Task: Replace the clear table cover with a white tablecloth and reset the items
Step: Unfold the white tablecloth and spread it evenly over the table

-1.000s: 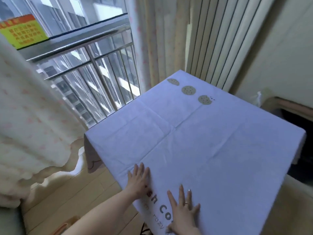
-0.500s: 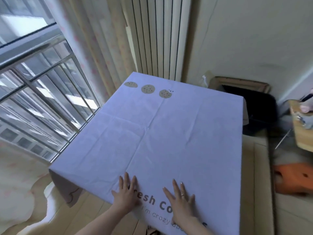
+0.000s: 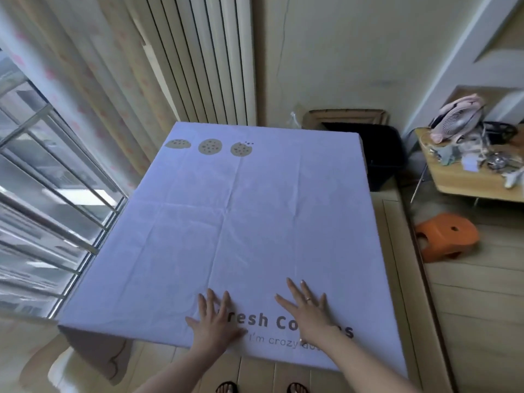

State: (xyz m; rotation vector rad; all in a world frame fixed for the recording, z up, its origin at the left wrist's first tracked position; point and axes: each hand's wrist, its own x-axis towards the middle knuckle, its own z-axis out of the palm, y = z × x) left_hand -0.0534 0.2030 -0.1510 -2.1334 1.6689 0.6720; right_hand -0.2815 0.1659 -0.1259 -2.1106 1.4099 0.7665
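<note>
— Surface beside the window (image 3: pixel 42 194): where is the cloth (image 3: pixel 283 208)?
— Spread over it, ahead of both hands. Left hand (image 3: pixel 215 324) and right hand (image 3: pixel 309 313) lie flat at the near edge, fingers (image 3: pixel 293 287) straight, gripping nothing. Centre crease (image 3: pixel 226 222) runs straight away; smoothing likely goes forward.

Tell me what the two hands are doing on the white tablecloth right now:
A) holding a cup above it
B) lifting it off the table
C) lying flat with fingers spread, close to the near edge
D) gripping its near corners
C: the left hand and right hand lie flat, fingers spread, on the white tablecloth over its printed lettering by the near edge.
</note>
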